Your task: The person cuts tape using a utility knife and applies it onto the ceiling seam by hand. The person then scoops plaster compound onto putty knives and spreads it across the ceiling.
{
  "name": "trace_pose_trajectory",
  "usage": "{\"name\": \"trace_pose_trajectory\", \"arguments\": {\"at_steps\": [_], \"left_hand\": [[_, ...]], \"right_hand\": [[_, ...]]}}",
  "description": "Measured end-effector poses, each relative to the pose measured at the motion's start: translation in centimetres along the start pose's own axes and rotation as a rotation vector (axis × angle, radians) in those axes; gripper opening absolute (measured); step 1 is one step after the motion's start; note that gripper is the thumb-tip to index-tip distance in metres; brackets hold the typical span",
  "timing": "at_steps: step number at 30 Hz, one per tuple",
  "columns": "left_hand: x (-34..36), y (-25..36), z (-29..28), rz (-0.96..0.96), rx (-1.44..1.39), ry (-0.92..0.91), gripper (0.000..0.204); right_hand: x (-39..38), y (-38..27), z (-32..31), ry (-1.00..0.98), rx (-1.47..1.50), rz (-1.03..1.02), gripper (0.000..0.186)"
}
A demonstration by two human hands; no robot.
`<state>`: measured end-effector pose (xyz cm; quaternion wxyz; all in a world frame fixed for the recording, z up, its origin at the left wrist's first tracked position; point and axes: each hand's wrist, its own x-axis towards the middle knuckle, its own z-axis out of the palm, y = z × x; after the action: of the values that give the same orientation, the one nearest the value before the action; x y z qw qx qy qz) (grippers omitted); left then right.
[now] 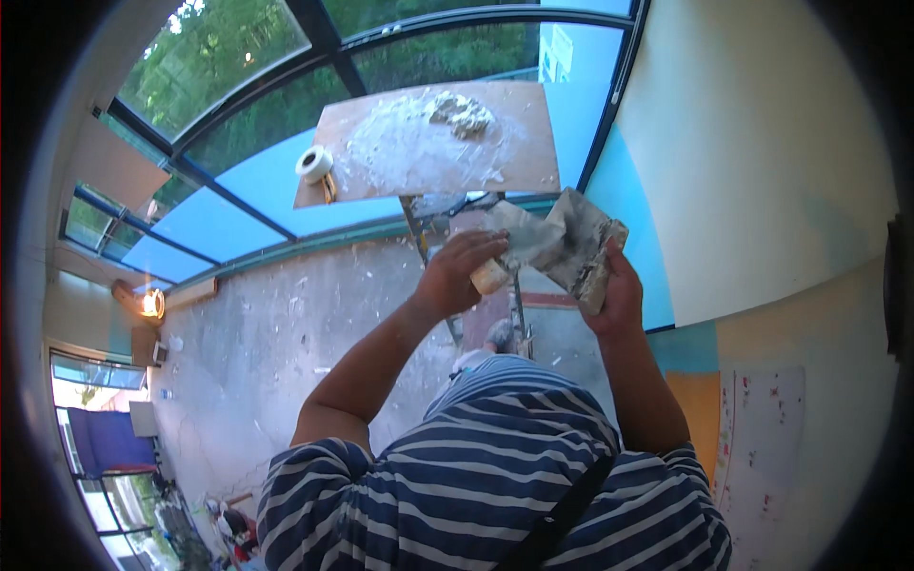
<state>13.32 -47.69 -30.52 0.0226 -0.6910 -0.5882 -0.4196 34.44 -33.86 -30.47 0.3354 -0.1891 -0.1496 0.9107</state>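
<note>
I see the left hand (455,276) w/ fingers wrapped tight round the pale handle of a putty knife (519,246). Its blade lies flat against the plaster-caked trowel (583,249), prob to wipe it. Right hand (621,293) grips the trowel's lower edge, fingers clamped, tilted toward the knife. Board (533,143) above holds a plaster lump (461,112) & tape roll (314,163), within reach.

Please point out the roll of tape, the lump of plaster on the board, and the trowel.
roll of tape (314,163), head view, its side.
lump of plaster (461,112), head view, its top.
trowel (522,236), head view, its blade.
</note>
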Motion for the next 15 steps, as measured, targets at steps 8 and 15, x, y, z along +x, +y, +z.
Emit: {"name": "trace_pose_trajectory", "arguments": {"at_steps": [8, 15], "left_hand": [[-4.8, -5.3, -1.3, -0.871, -0.208, 0.277, 0.025], [-5.9, -7.7, -0.2, -1.109, -1.563, 0.23, 0.04]], "right_hand": [[-0.5, -0.4, -1.9, -0.188, 0.071, 0.187, 0.041], [0.4, 4.6, -3.9, -0.133, 0.052, 0.628, 0.043]]}}
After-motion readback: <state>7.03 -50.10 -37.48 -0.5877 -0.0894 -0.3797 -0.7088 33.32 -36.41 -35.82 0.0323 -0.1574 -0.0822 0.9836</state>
